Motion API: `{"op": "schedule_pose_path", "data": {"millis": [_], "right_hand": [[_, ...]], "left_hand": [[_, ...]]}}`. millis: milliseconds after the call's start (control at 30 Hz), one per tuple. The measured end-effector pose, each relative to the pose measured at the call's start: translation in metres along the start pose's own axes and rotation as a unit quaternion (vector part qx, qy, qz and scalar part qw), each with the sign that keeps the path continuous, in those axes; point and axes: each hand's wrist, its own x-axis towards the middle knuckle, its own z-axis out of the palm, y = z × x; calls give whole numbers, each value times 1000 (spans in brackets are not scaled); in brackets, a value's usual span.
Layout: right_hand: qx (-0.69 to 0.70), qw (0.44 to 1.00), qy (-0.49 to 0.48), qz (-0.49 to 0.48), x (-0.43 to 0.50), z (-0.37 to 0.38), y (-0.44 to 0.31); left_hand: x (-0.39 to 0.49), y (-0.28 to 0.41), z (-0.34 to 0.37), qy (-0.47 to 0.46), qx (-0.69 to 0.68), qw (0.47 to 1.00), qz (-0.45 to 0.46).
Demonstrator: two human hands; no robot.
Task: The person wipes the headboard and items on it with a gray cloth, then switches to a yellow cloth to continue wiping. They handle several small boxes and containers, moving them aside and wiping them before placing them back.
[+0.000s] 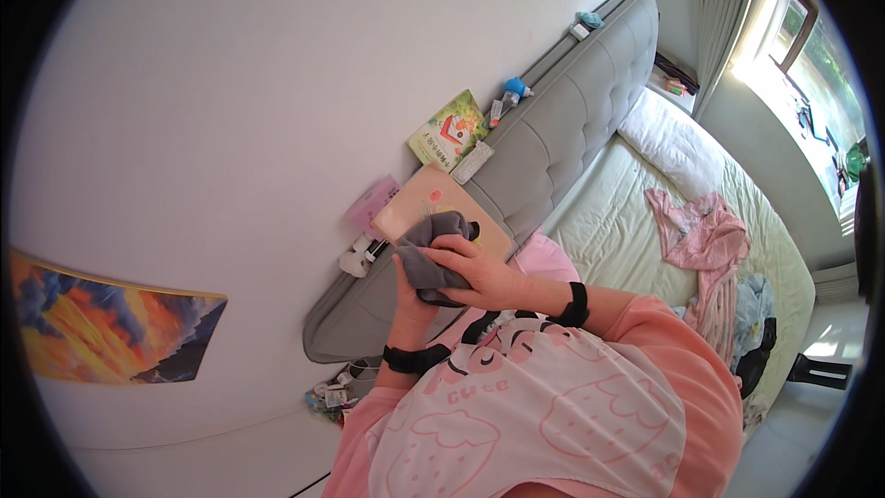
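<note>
A bunched grey cloth (pixel 432 256) is between my two hands, in front of a peach-coloured board or folder (pixel 494 225) with small pictures on it. My right hand (pixel 484 277) grips the cloth from the right, fingers bent over its front. From below and left, my left hand (pixel 411 311) holds the same cloth; most of its fingers are hidden behind it. Black bands circle both wrists. Just behind the board, a pink packet or booklet (pixel 373 204) leans on the wall, and a green illustrated book (pixel 449 131) stands to the upper right.
A grey padded headboard (pixel 588 104) runs diagonally, with a blue-topped bottle (pixel 515 90) and small items along its top. Beyond lie a bed with a white pillow (pixel 674 142) and pink clothing (pixel 705 235). Small items (pixel 335 398) sit on a surface at lower left.
</note>
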Motion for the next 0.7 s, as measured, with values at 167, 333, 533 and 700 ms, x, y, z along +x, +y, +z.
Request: {"op": "schedule_pose_path", "data": {"millis": [167, 333, 533, 700], "right_hand": [[-112, 993, 10, 19, 9, -10, 13], [-91, 985, 80, 124, 7, -12, 35], [31, 951, 168, 257, -1, -31, 71], [-59, 938, 202, 274, 5, -61, 55]], "left_hand": [[3, -11, 5, 11, 6, 1000, 7], [5, -17, 7, 9, -22, 1000, -17], [-8, -16, 14, 56, -57, 997, -13], [-7, -17, 2, 98, 57, 993, 17]]}}
